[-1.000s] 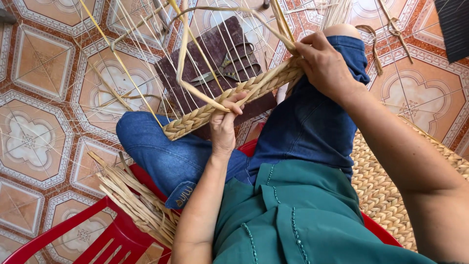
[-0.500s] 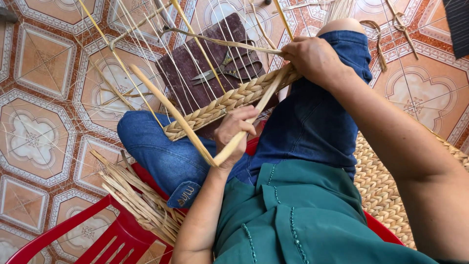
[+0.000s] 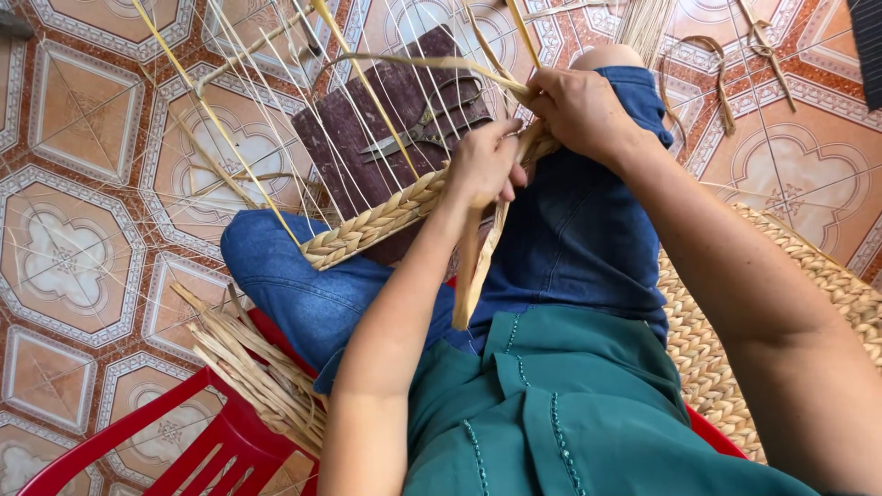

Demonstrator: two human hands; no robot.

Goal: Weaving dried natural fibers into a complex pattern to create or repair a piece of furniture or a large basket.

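We see both hands working close together above the lap. The left hand (image 3: 484, 167) is clamped on the near end of a braided straw band (image 3: 381, 220), fingers curled over it. The right hand (image 3: 581, 112) grips the same band just beside it, pinching loose straw strands (image 3: 367, 87) that fan up and away from the braid.

The band's long axis runs diagonally, from the lower left over the blue-jeaned knee (image 3: 276, 276) up toward the right, where the hands meet. A flat straw strip (image 3: 478, 266) hangs down from the left hand toward the green shirt (image 3: 570, 413).

Room is tight: strands cross the space in front, and a dark brown board (image 3: 363, 142) lies on the tiled floor (image 3: 73, 248) under them, with scissors (image 3: 418, 129) resting on it. To the right, a woven straw mat (image 3: 717, 349) lies against the leg. At the lower left, a bundle of straw (image 3: 248, 367) rests on the edge of a red plastic chair (image 3: 184, 441). More open floor lies to the left.
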